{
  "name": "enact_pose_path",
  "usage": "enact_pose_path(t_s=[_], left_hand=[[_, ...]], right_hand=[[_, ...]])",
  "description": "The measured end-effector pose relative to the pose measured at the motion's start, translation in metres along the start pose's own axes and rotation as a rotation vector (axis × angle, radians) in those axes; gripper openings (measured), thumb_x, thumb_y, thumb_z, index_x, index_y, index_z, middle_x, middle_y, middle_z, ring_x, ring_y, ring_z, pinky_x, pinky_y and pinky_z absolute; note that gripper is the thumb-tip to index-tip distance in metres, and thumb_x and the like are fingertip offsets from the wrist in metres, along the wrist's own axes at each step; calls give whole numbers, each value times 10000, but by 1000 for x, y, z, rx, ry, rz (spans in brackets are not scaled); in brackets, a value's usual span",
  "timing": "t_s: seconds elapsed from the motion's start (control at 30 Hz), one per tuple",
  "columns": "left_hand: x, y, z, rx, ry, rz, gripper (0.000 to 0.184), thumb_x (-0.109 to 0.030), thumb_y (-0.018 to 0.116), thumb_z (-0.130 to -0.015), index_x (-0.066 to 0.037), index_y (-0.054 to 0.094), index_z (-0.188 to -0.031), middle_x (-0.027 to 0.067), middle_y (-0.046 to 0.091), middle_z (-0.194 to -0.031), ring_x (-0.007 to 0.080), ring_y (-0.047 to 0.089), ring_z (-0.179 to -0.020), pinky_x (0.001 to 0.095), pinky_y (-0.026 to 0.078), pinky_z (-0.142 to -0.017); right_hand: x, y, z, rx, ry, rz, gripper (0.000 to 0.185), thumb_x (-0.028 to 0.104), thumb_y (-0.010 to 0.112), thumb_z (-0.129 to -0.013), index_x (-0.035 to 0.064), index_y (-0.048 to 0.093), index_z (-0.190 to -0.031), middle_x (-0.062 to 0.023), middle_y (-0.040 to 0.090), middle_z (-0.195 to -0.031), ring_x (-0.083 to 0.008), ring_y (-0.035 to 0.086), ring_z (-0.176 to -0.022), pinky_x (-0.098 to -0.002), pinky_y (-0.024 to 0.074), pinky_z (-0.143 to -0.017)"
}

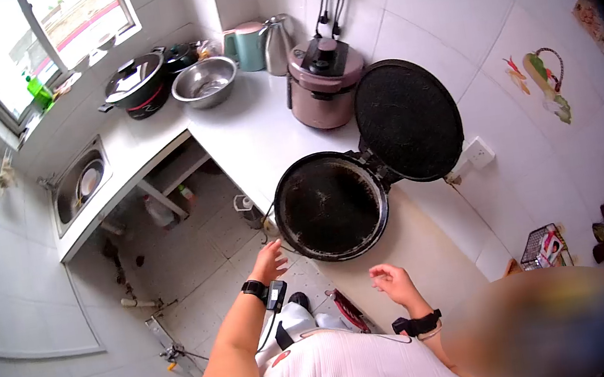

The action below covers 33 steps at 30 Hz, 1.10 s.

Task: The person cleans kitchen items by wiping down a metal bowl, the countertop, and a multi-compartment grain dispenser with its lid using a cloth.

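An electric griddle (331,206) lies open on the counter in front of me, its black round lid (408,119) tilted back toward the wall. The dark cooking plate looks worn, with brownish marks near its rim. My left hand (270,262) is just off the griddle's near left edge, fingers stretched out and holding nothing. To the right, my right hand (393,284) hovers over the near part of the counter, below the griddle. Its fingers are loosely bent and apart, with nothing in them. Both wrists carry dark straps with small devices.
Behind the griddle stands a pink pressure cooker (326,85). A steel bowl (205,82), a black pot (136,87) and a green kettle (249,47) line the back. At left is a sink (98,157). A wall socket (478,153) sits right of the lid.
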<state>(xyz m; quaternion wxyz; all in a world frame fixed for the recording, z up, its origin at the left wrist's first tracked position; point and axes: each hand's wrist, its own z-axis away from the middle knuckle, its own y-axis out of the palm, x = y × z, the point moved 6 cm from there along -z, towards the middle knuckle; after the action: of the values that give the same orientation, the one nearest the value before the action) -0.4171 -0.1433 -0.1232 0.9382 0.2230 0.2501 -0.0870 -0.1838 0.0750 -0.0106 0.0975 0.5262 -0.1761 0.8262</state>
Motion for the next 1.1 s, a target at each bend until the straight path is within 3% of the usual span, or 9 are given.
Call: enact_pose_path(t_s=[0.1,0.27,0.37,0.5,0.6,0.73,0.93,1.07,1.1], left_hand=[[-17,-49,43,-184,66,0,840,-422,639,-808,-210,137,-1446,143,117,-1499,404,201,-1333,645,187,-1008],[-21,-194,71,-459,123,492,817,-420,609,-796,-276,142,-1451,112,92,-1503,359,226,-1324,688,172,-985],[-12,-250,74,-547,101,579,756,-415,603,-791,-210,234,-1418,150,215,-1441,376,328,-1236,692,195,-972],[-40,-289,69,-380,93,596,576,-345,585,-815,-147,385,-1318,163,311,-1355,368,310,-1238,706,167,-979],[-84,-317,78,-365,73,540,551,-302,561,-850,-121,378,-1337,171,285,-1416,343,333,-1236,685,195,-987],[-147,-360,105,-444,144,485,603,-284,543,-869,-107,308,-1395,178,243,-1443,326,275,-1308,667,179,-1007],[-220,-396,100,-421,242,571,538,-258,519,-893,-80,348,-1372,167,280,-1427,345,236,-1338,671,157,-1008],[-271,-407,92,-511,319,450,454,-249,539,-887,-96,444,-1304,129,427,-1306,321,357,-1258,670,201,-978],[-277,-411,82,-514,315,458,454,-249,539,-887,-96,444,-1304,129,427,-1306,321,357,-1258,670,201,-978]], right_hand=[[35,37,-19,111,-93,9,242,10,567,-817,-13,594,-1056,-57,631,-935,-120,609,-808,-258,516,-706],[65,113,-56,316,-122,31,266,10,561,-802,-11,593,-1065,-70,633,-948,-116,600,-793,-257,491,-715],[83,167,-88,424,-115,83,264,29,553,-810,-28,586,-1066,-87,634,-941,-123,603,-765,-257,492,-705],[104,261,-162,520,-144,63,257,34,550,-811,-21,590,-1059,-82,635,-924,-127,606,-767,-266,494,-703],[140,332,-212,610,-335,229,236,80,558,-814,-6,598,-1029,-79,650,-862,-135,618,-761,-286,498,-700],[194,400,-262,661,-354,282,235,88,560,-811,-2,601,-1025,-75,656,-822,-136,621,-760,-286,499,-702],[217,409,-370,579,55,-63,301,152,580,-859,16,531,-1123,-87,618,-927,-152,634,-755,-255,515,-619],[227,377,-491,332,190,-507,113,142,562,-861,58,536,-932,-105,587,-892,-241,643,-768,-338,530,-602],[202,363,-541,253,238,-603,206,183,590,-852,70,494,-995,-141,540,-1014,-302,623,-856,-403,523,-657]])
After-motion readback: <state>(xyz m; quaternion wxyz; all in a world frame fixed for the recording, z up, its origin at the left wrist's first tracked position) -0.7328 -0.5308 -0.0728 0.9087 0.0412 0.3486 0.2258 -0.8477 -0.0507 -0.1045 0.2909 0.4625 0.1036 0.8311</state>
